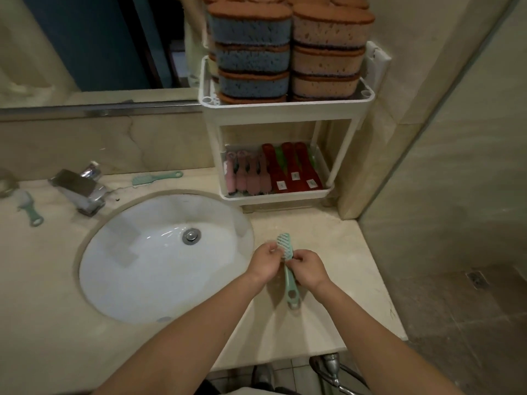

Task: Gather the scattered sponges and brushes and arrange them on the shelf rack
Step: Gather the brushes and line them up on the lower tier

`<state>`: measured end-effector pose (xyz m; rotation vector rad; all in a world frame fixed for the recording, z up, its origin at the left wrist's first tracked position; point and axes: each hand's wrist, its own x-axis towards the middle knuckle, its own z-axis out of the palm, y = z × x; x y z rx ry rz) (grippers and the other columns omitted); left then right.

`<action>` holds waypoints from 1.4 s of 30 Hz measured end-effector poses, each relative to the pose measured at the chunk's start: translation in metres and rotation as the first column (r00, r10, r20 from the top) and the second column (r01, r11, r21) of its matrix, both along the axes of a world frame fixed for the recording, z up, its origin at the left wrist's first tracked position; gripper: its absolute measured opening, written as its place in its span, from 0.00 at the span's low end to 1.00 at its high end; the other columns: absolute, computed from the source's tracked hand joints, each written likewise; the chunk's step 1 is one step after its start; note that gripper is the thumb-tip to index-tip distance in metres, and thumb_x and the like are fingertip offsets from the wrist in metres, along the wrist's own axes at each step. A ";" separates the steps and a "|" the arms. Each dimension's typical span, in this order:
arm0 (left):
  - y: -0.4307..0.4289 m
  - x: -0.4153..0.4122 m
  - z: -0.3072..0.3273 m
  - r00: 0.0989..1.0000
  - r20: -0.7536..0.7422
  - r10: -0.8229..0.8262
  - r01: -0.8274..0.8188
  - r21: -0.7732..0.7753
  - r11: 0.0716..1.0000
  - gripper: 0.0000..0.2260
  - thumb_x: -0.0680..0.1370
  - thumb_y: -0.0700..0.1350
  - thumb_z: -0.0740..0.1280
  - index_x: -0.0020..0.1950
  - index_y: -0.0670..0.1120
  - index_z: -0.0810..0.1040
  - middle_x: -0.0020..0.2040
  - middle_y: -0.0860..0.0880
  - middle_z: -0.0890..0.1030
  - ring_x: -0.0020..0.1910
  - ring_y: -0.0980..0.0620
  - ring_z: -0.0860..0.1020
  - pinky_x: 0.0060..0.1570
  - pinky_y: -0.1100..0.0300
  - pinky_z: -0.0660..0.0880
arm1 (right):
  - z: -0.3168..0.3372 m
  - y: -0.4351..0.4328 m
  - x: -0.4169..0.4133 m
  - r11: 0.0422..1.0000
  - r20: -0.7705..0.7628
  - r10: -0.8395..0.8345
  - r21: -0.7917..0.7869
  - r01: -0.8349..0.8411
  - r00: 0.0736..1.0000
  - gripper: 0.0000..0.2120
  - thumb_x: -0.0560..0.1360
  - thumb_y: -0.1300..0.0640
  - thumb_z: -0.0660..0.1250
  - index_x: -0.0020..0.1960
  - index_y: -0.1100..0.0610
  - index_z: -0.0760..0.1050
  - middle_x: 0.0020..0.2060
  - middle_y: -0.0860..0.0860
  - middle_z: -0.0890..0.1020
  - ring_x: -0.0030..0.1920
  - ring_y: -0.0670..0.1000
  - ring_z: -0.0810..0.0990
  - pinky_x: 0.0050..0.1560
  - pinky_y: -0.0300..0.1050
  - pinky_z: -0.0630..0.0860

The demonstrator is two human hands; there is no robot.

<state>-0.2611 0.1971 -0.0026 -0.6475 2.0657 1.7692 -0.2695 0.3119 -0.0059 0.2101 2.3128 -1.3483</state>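
Observation:
A mint-green brush [288,266] is held over the counter, right of the sink, with its head pointing away from me. My left hand [265,263] pinches the brush head from the left. My right hand [309,269] grips its neck from the right. The white shelf rack [285,105] stands at the back right. Its top tier carries stacks of blue and pink sponges [253,58]. Its lower tier holds pink brushes [248,175] and red brushes [293,172]. A second green brush [155,178] lies behind the sink, and a third [30,208] lies at the far left.
The round white sink [119,252] fills the counter's middle, with a chrome faucet [79,189] at its back left. A mirror runs along the back wall. A glass shower partition [427,172] closes off the right side. The counter's front edge is near my forearms.

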 end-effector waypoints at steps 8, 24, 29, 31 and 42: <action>-0.097 0.008 0.012 0.958 -0.014 0.288 -0.285 0.106 0.953 0.14 0.82 0.47 0.60 0.45 0.38 0.78 0.43 0.38 0.79 0.41 0.44 0.79 0.52 0.48 0.80 | 0.019 -0.106 -0.012 0.982 0.008 0.156 -0.106 -0.155 0.988 0.11 0.77 0.63 0.61 0.41 0.68 0.77 0.39 0.64 0.81 0.39 0.57 0.79 0.43 0.53 0.77; -0.285 -0.002 0.028 0.788 0.001 0.616 -0.609 0.144 0.780 0.11 0.83 0.49 0.56 0.56 0.41 0.67 0.41 0.44 0.76 0.31 0.49 0.77 0.35 0.55 0.77 | 0.038 -0.290 -0.046 0.955 -0.109 0.274 -0.085 -0.284 0.955 0.06 0.75 0.59 0.64 0.40 0.56 0.77 0.35 0.52 0.81 0.34 0.49 0.79 0.36 0.42 0.75; -0.312 -0.029 0.024 0.802 0.002 0.598 -0.595 0.100 0.798 0.12 0.83 0.48 0.54 0.59 0.40 0.68 0.39 0.45 0.74 0.27 0.51 0.67 0.24 0.62 0.64 | 0.042 -0.322 -0.084 0.953 -0.191 0.297 0.001 -0.302 0.936 0.05 0.75 0.59 0.64 0.44 0.52 0.77 0.39 0.49 0.82 0.42 0.51 0.80 0.47 0.45 0.75; -0.319 -0.042 0.020 0.807 0.003 0.591 -0.588 0.090 0.803 0.14 0.83 0.48 0.54 0.61 0.39 0.68 0.39 0.46 0.75 0.26 0.52 0.67 0.25 0.63 0.63 | 0.042 -0.334 -0.102 0.947 -0.211 0.321 0.047 -0.318 0.923 0.06 0.74 0.59 0.64 0.47 0.50 0.77 0.36 0.45 0.79 0.39 0.49 0.77 0.42 0.42 0.72; -0.340 -0.098 -0.017 0.702 0.042 0.711 -0.703 0.200 0.683 0.10 0.83 0.46 0.56 0.57 0.41 0.70 0.39 0.46 0.77 0.26 0.53 0.70 0.23 0.66 0.70 | 0.010 -0.378 -0.192 0.816 -0.252 0.529 0.412 -0.405 0.811 0.18 0.75 0.56 0.63 0.64 0.47 0.77 0.60 0.46 0.81 0.61 0.51 0.78 0.57 0.45 0.75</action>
